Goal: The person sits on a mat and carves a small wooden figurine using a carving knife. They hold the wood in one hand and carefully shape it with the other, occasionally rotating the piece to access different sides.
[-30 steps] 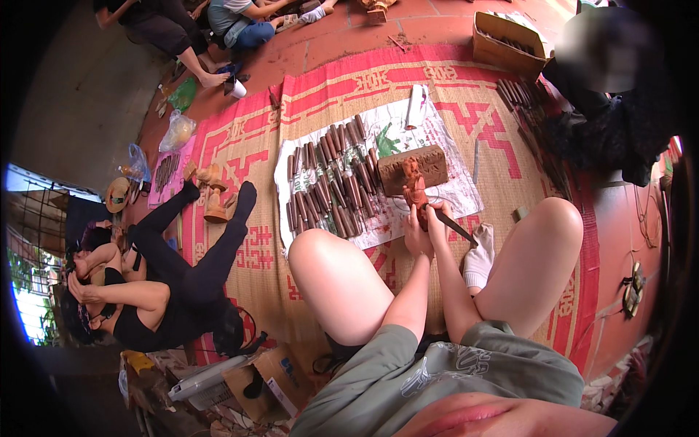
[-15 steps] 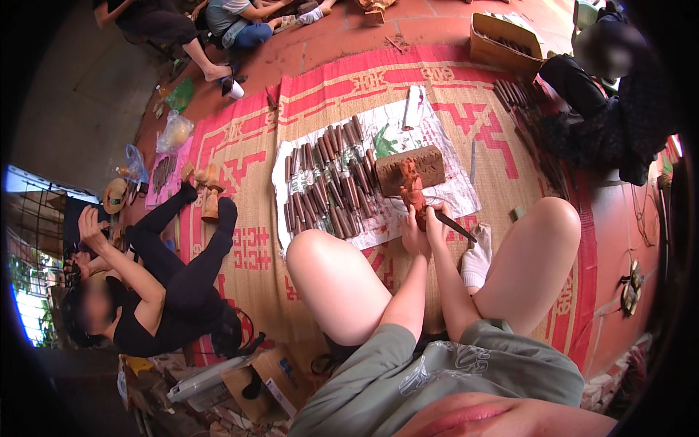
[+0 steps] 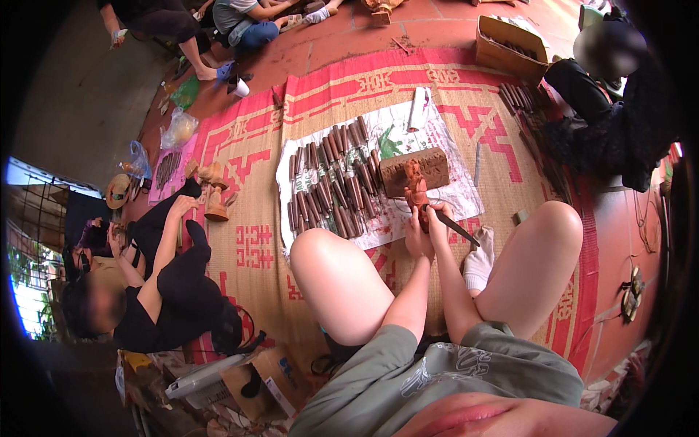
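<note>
My left hand [image 3: 418, 237] is closed around the lower part of a small reddish carved wooden figurine [image 3: 416, 188], which stands upright in front of my knees. Close beside it, my right hand [image 3: 438, 223] is wrapped round a dark knife [image 3: 461, 232], whose long end slants out to the lower right. Both hands nearly touch at the figurine's base. Behind the figurine lies a brown wooden block [image 3: 431, 166] on a white sheet [image 3: 455, 191]. Rows of tools with brown handles [image 3: 337, 191] cover the sheet's left part.
A white tube [image 3: 417, 109] lies at the sheet's far edge. More tools [image 3: 518, 98] rest at the right near a seated person in black. A cardboard box [image 3: 510, 49] stands beyond. At left, another seated person [image 3: 156, 291] is near a wooden carving [image 3: 215, 200] on the woven mat [image 3: 251, 197].
My hands keep nearly the same hold on the figurine and knife. The seated person at left has lowered an arm toward their foot. The whole view has shifted slightly.
</note>
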The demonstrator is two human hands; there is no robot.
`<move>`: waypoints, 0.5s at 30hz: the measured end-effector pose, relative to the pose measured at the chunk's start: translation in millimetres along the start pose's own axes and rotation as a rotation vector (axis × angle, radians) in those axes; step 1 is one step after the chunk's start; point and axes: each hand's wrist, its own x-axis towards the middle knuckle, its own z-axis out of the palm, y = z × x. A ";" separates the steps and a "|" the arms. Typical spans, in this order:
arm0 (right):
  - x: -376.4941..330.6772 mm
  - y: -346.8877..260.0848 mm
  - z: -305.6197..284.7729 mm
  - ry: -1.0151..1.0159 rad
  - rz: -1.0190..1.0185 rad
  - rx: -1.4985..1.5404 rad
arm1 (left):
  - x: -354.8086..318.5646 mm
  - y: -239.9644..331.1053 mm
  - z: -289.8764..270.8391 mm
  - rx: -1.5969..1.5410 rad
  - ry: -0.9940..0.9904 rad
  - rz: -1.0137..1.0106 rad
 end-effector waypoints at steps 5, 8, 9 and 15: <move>-3.1 0.7 -0.5 0.039 -0.106 -0.263 | -0.8 -2.6 -0.1 0.046 0.058 0.062; -4.9 -0.7 2.7 0.022 -0.005 -0.030 | 0.1 1.9 -5.3 0.048 0.062 0.062; -1.9 -1.7 1.9 0.024 -0.004 -0.045 | -0.2 3.0 -3.2 0.027 0.057 0.064; 2.1 7.5 -1.4 0.089 -0.120 -0.218 | 0.6 -1.5 -0.2 0.034 0.084 0.097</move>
